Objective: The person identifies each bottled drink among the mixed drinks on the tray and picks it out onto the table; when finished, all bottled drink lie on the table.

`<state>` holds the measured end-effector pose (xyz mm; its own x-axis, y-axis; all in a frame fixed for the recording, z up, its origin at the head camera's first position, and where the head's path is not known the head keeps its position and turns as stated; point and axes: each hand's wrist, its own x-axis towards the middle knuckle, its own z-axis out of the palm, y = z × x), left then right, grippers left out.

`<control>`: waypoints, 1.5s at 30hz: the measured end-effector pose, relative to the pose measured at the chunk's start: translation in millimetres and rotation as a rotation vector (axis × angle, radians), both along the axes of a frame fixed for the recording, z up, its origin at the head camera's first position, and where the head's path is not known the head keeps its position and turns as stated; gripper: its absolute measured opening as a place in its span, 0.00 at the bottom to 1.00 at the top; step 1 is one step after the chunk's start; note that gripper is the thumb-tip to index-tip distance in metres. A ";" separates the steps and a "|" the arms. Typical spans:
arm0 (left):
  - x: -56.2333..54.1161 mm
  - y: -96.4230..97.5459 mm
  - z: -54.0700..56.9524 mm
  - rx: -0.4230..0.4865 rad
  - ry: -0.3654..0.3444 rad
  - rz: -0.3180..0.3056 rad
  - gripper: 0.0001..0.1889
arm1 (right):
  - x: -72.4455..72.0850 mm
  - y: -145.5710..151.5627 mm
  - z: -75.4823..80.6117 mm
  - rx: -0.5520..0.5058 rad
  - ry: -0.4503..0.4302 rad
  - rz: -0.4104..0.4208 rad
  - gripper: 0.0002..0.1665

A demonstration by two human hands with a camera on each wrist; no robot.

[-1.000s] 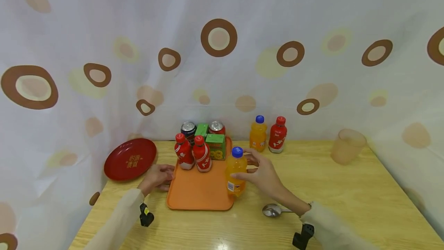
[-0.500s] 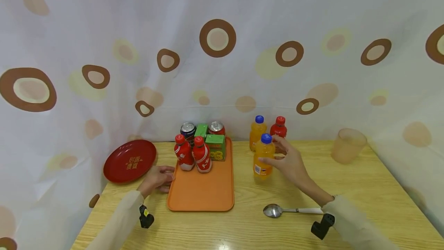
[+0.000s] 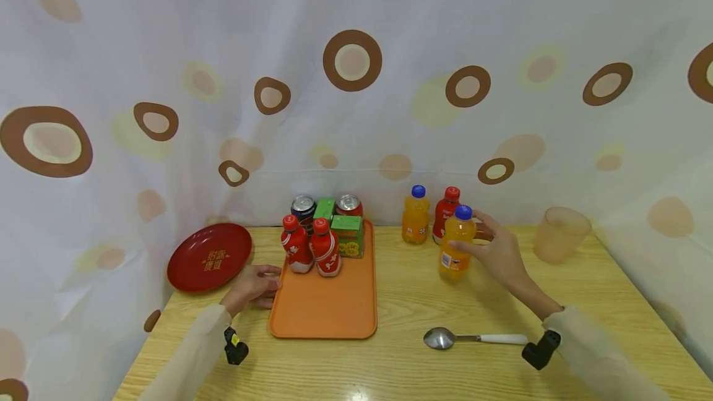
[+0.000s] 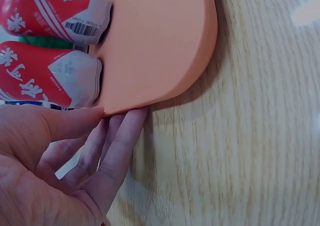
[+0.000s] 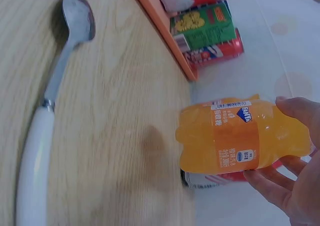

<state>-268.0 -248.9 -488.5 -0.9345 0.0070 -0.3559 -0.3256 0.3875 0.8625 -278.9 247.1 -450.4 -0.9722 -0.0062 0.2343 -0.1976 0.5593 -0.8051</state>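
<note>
My right hand (image 3: 497, 254) grips an orange soda bottle (image 3: 455, 251) with a blue cap, thumb on one side and fingers on the other. The bottle is upright, with its shadow on the table apart from its base in the right wrist view. At the left edge of the orange tray (image 3: 325, 308), my left hand (image 3: 255, 286) pinches the rim, thumb on top and fingertips against the outer side, as the left wrist view shows. Two red bottles (image 3: 297, 246) stand on the tray, before green boxes (image 3: 347, 237) and two cans (image 3: 349, 204).
Behind the held bottle stand another orange soda bottle (image 3: 415, 218) and a red bottle (image 3: 444, 215). A spoon (image 3: 473, 338) with a white handle lies in front. A translucent cup (image 3: 559, 234) stands at right, and a red plate (image 3: 210, 258) leans against the curtain at left.
My right hand has carried the orange soda bottle from the tray's right edge rightward over the table. The spoon's handle now shows fully. My left hand has stayed at the tray rim.
</note>
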 end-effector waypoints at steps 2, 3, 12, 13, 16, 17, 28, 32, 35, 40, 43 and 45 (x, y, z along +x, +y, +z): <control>0.5 -0.3 0.0 0.004 0.000 -0.004 0.23 | -4.1 6.4 0.6 0.012 -0.001 -0.009 0.52; 0.6 -0.5 0.0 0.002 0.002 -0.006 0.23 | -6.1 9.3 0.7 0.019 0.002 -0.015 0.52; -1.9 -1.9 -0.7 -0.003 -0.003 -0.003 0.23 | -22.5 30.5 -6.1 0.009 0.025 -0.075 0.51; -1.9 -2.0 -0.8 -0.003 -0.005 -0.002 0.23 | -23.9 32.1 -7.2 0.011 0.023 -0.083 0.50; -1.6 -2.6 -1.0 0.002 -0.017 -0.006 0.24 | -27.3 35.8 -10.2 0.010 0.021 -0.101 0.50; -1.6 -2.6 -1.0 0.003 -0.022 -0.005 0.24 | -28.7 37.0 -11.5 0.009 0.022 -0.106 0.50; -2.4 -1.5 -3.4 -0.014 -0.039 0.029 0.23 | -44.0 43.8 -22.4 -0.014 0.054 -0.169 0.48; -3.0 -1.2 -3.0 -0.009 -0.035 0.026 0.23 | -53.8 45.0 -28.5 0.000 0.112 -0.162 0.46; -2.9 -0.4 -1.2 -0.014 -0.036 0.021 0.23 | -60.5 46.8 -33.3 0.006 0.155 -0.125 0.44; -1.4 0.1 1.0 -0.021 -0.037 0.018 0.23 | -63.3 49.2 -41.2 0.028 0.167 -0.101 0.46; -1.2 -0.4 0.7 -0.017 -0.031 0.022 0.23 | -62.4 49.9 -44.2 0.026 0.155 -0.092 0.48; -1.0 -0.9 0.7 -0.016 -0.031 0.025 0.23 | -62.3 50.2 -44.8 0.025 0.155 -0.090 0.48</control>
<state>-269.0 -249.8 -487.8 -0.9228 -0.0219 -0.3846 -0.3618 0.3924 0.8457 -341.2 297.3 -495.1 -0.9215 0.0714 0.3818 -0.2661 0.6000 -0.7544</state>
